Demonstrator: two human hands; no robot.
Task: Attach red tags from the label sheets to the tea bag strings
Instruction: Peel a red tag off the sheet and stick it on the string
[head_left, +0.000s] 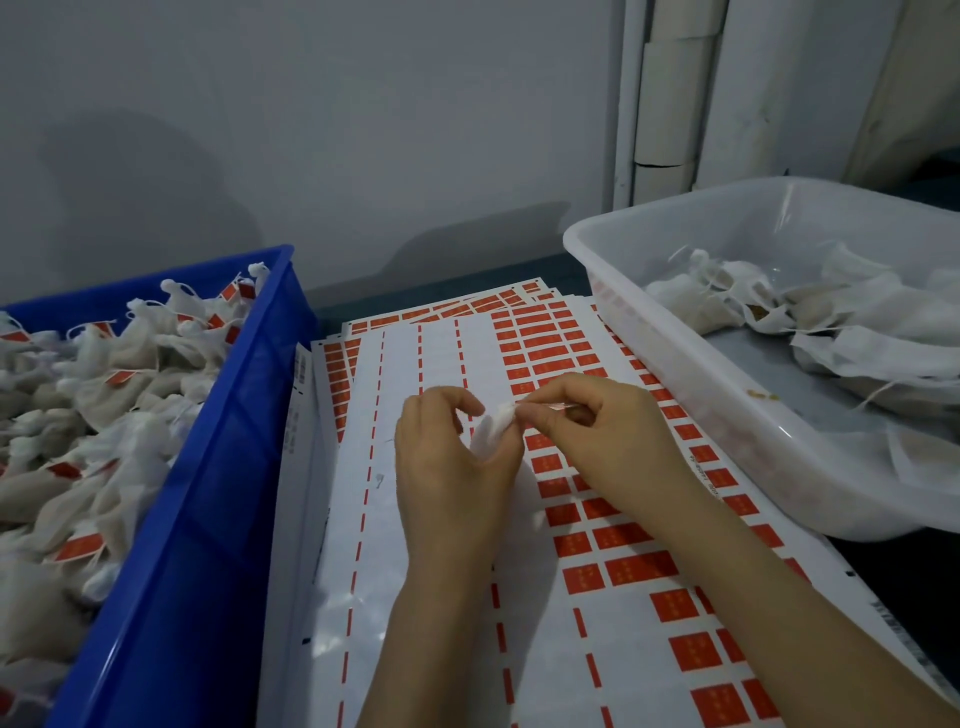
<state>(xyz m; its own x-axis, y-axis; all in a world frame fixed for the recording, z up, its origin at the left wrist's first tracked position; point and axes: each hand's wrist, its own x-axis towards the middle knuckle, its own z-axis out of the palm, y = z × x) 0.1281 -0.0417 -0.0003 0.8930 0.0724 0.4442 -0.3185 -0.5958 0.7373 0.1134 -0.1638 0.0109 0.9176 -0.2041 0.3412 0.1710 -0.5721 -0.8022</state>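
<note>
Left hand (452, 467) grip pinches tea bag (488, 431) mid-scene over label sheets (597, 545). Right hand (602, 436) grip pinches what looks like a red tag (545, 406) just right of the bag. Probably sealing: keep string centred in the fold and press the halves flush.

Table (571, 273) bears blue crate (208, 519), label sheets (363, 545), clear tub (727, 415).

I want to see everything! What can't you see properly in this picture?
Head view:
- The tea bag: mostly hidden inside the left hand.
- The strip pinched by the right hand: blurred and covered by fingers; probably a tag.
- Print on the red tags: too small.
- The blue bin and white tub: cut off by the edges.
- The sheets: partly under the arms.
</note>
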